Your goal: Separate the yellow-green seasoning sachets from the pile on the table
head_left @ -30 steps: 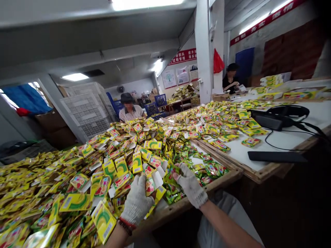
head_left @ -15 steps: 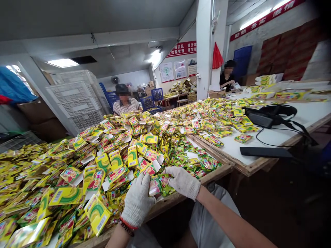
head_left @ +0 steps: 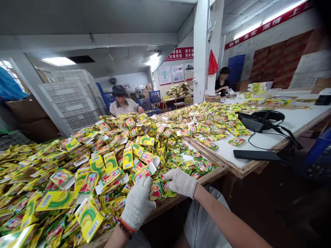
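In front of me at the table edge, my left hand (head_left: 138, 203), in a white knit glove, has its thumb and fingers around the edge of a red-and-green sachet (head_left: 156, 190). Close by on the right, my gloved right hand (head_left: 181, 182) bends its fingers and thumb at a green sachet (head_left: 165, 187) next to the first. The fingertips' exact contact is partly hidden. Around the left hand lie yellow cardboard boxes (head_left: 89, 218), several with open white flaps. Beyond my right hand, loose green sachets (head_left: 200, 165) are spread inside the wooden rim.
A big heap of yellow boxes (head_left: 111, 162) covers the table leftward. On the adjoining table are a black headset (head_left: 258, 120) and a dark flat slab (head_left: 256, 155). A wooden edge (head_left: 219, 170) borders my table. Two co-workers (head_left: 124, 105) sit farther back; white crates (head_left: 72, 100) are stacked left.
The view has turned slightly right. The sachets between my hands have tilted and sit a little lower, with the red-and-green one's printed face showing more. Both hands stay close together.
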A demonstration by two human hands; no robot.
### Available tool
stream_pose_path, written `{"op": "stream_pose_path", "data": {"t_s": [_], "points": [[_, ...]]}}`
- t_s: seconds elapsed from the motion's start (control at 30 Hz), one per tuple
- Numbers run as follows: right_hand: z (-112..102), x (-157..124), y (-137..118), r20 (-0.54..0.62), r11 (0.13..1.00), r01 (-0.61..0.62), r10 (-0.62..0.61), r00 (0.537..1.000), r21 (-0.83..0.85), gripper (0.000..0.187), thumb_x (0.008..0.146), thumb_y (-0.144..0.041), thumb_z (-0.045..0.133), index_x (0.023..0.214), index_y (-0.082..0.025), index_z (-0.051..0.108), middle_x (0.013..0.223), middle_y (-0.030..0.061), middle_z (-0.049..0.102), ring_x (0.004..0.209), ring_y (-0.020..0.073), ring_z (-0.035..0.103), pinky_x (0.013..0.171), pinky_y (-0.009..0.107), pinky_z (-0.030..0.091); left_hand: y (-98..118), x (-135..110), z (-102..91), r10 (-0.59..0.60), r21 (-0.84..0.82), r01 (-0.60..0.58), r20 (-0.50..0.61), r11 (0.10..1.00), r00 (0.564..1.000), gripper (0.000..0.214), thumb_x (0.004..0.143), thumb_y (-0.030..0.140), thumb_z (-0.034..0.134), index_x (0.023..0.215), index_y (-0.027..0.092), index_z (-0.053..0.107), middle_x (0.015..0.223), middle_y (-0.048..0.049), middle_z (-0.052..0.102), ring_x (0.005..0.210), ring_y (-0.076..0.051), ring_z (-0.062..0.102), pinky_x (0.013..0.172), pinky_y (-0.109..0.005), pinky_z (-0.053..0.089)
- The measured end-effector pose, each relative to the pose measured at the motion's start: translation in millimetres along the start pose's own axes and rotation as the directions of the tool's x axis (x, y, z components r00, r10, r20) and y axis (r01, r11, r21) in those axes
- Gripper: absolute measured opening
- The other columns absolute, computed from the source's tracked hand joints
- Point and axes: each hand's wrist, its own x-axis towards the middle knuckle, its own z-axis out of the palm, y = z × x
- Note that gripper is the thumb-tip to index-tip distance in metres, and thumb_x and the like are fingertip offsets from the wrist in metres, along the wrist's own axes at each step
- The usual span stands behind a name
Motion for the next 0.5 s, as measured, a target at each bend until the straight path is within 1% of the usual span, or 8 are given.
{"op": "stream_pose_path", "data": {"t_s": [0.1,0.17,0.2,0.27,0.33,0.37,0.43,0.5], "points": [[1,1,-6,-0.003,0.979,0.087,-0.089,0.996,-0.185,0.019,0.077,-0.023,0.054,0.081,-0.016,0.071,0.081,0.0078,0.066,0.076,0.0185,0.058,0.071,0.027,0.042,6,1,3.4,-0.02,0.031,0.02,-0.024,0.999,1.0,0.057,0.059,0.013,0.052,0.116,0.016,0.05,0.122,-0.0122,0.053,0.117,-0.029,0.046,0.098,-0.039,0.04],[2,1,-8,0.012,0.98,0.09,-0.09,0.996,-0.175,0.017,0.078,-0.022,0.052,0.076,-0.015,0.068,0.077,0.0072,0.064,0.074,0.0174,0.057,0.069,0.026,0.041,10,1,4.2,-0.001,0.045,0.003,-0.03,0.999,1.0,0.055,0.059,0.013,0.053,0.114,0.017,0.051,0.12,-0.011,0.053,0.115,-0.028,0.046,0.097,-0.038,0.04],[3,1,-9,-0.015,0.99,0.057,-0.059,0.998,-0.125,0.015,0.077,-0.022,0.053,0.077,-0.016,0.067,0.076,0.0059,0.064,0.073,0.0166,0.057,0.069,0.025,0.04,12,1,3.9,0.016,0.052,-0.014,-0.031,0.999,0.999,0.055,0.058,0.013,0.054,0.113,0.018,0.051,0.12,-0.0102,0.053,0.115,-0.028,0.046,0.098,-0.038,0.039],[7,1,-10,-0.134,0.998,-0.055,0.055,0.989,0.006,0.013,0.075,-0.021,0.056,0.083,-0.018,0.065,0.075,0.0025,0.063,0.071,0.0147,0.056,0.066,0.023,0.04,14,2,2.1,0.048,0.067,-0.045,-0.036,0.997,0.998,0.056,0.057,0.013,0.056,0.112,0.019,0.051,0.12,-0.0094,0.052,0.116,-0.028,0.044,0.1,-0.038,0.036],[13,2,-10,-0.27,0.985,-0.119,0.149,0.951,0.123,0.015,0.072,-0.019,0.057,0.085,-0.019,0.063,0.074,0.0008,0.062,0.07,0.0138,0.055,0.066,0.023,0.04,14,4,-1.1,0.057,0.079,-0.054,-0.048,0.995,0.997,0.055,0.057,0.015,0.058,0.111,0.018,0.05,0.118,-0.0094,0.052,0.116,-0.028,0.043,0.1,-0.038,0.036],[15,3,-11,-0.3,0.976,-0.116,0.168,0.939,0.184,0.017,0.071,-0.017,0.057,0.087,-0.019,0.062,0.073,0.0005,0.062,0.069,0.0135,0.055,0.066,0.023,0.04,14,5,-3.1,0.051,0.087,-0.046,-0.056,0.995,0.997,0.053,0.057,0.016,0.058,0.11,0.019,0.051,0.117,-0.0093,0.052,0.115,-0.028,0.043,0.1,-0.038,0.036],[19,2,-11,-0.296,0.936,-0.078,0.187,0.937,0.344,0.025,0.07,-0.017,0.057,0.095,-0.018,0.059,0.074,0.0004,0.061,0.068,0.0131,0.055,0.064,0.023,0.042,12,7,-7.7,0.016,0.106,-0.008,-0.07,0.994,0.997,0.05,0.059,0.015,0.058,0.108,0.019,0.051,0.115,-0.0087,0.051,0.111,-0.027,0.045,0.097,-0.037,0.038],[21,-1,-13,-0.266,0.866,-0.05,0.208,0.941,0.498,0.029,0.069,-0.02,0.059,0.098,-0.017,0.057,0.078,0.0012,0.063,0.068,0.013,0.057,0.062,0.022,0.044,10,8,-11.9,-0.028,0.127,0.037,-0.074,0.991,0.997,0.05,0.06,0.015,0.057,0.109,0.02,0.05,0.112,-0.0079,0.052,0.105,-0.026,0.047,0.092,-0.036,0.04]]}}
